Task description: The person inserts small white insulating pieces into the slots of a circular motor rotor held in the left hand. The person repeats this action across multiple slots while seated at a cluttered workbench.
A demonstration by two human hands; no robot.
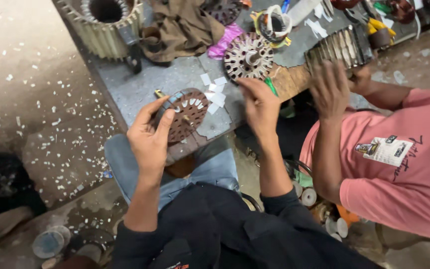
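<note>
Stator core (187,114), a rusty-brown slotted disc of stacked steel sheets, stood tilted on its edge at the near rim of the grey workbench (135,89), with small white paper slips tucked into a few of its slots. The left hand (149,137) was closed on the core's left rim, thumb over the top edge and fingers curled behind. The right hand (261,107), just right of the core and not touching it, hung with its fingers loosely together; whether it pinched anything small could not be told (the motion blur hid that).

Judging by its build, the core would be heavy for its size and quite stiff, with sharp-edged teeth and paper liners that could crumple, so the plain outer rim looked the safest place to take it. Loose white paper slips (214,88) lay just right of the core, and a second slotted core (248,56) lay beyond them. Farther right of the core, another person's hand (330,89) hovered near a ribbed metal piece (338,49).
</note>
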